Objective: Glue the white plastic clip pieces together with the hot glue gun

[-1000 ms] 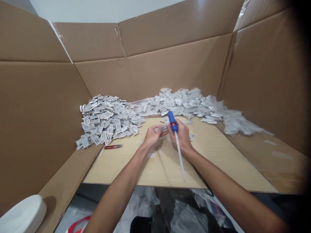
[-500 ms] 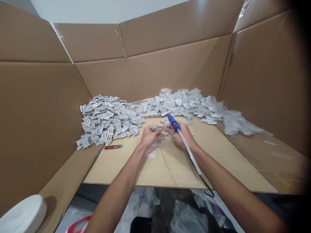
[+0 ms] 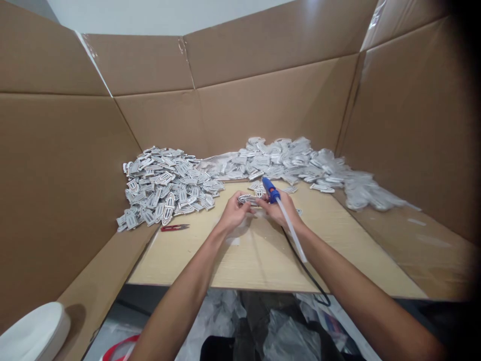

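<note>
My left hand [image 3: 233,214] is closed around one end of a small grey-and-white flat piece [image 3: 248,199] with dark outlines. My right hand [image 3: 280,208] holds a blue glue gun [image 3: 269,189], a long whitish glue stick [image 3: 292,231] jutting from its back toward me. The fingertips of the right hand also reach the piece's other end. Just beyond the hands, a few similar loose pieces [image 3: 258,189] lie on the board. Fingers hide part of the held piece and the gun's grip.
A big pile of grey-and-white pieces [image 3: 176,180] rises at the left, with red thread snips [image 3: 175,227] before it. Plastic-bagged pieces [image 3: 293,160] line the back. Cardboard walls [image 3: 270,105] surround the board [image 3: 255,265]. A black cord [image 3: 310,278] hangs over the front edge.
The glue gun has shifted slightly right and its glue stick's tail has swung a little. Both hands have moved slightly right with the piece, still holding it.
</note>
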`<control>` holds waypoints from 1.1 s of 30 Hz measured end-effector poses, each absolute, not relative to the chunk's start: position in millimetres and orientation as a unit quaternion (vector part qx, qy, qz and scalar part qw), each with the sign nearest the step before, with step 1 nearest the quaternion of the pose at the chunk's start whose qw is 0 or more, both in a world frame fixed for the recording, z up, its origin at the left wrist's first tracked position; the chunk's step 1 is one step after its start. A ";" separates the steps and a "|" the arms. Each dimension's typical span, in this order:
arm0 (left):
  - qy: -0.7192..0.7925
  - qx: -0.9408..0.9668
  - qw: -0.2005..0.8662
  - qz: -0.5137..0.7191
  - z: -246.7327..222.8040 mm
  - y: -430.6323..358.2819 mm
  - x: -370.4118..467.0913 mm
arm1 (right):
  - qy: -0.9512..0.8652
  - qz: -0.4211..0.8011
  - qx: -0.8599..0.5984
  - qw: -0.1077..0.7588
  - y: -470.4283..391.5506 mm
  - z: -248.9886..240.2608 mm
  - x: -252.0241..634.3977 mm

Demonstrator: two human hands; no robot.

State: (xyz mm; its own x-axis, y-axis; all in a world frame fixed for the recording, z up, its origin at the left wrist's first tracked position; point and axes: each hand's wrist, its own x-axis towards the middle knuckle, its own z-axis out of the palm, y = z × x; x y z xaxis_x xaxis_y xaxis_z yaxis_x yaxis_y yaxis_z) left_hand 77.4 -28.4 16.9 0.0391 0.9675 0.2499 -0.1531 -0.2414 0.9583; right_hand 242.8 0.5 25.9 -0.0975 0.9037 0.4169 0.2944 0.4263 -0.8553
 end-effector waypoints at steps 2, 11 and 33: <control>0.376 0.513 0.506 0.583 15.7 -28.0 79.9 | -0.677 0.310 -0.440 0.502 1.1 24.4 241.8; 0.380 0.521 0.453 0.615 12.1 -24.2 81.0 | -0.675 0.295 -0.447 0.507 -0.7 23.2 236.2; 0.424 0.472 0.446 0.631 24.6 -23.8 63.0 | -0.745 0.373 -0.399 0.384 -11.9 38.9 250.0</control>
State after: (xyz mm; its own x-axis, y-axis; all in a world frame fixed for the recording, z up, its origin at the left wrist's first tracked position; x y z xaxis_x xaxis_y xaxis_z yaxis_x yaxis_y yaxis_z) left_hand 63.0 -23.8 24.6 -0.1550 0.9636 0.2179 -0.1629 -0.2425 0.9564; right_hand 250.0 -11.9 38.9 -0.3873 0.8800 0.2751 0.3073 0.4045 -0.8614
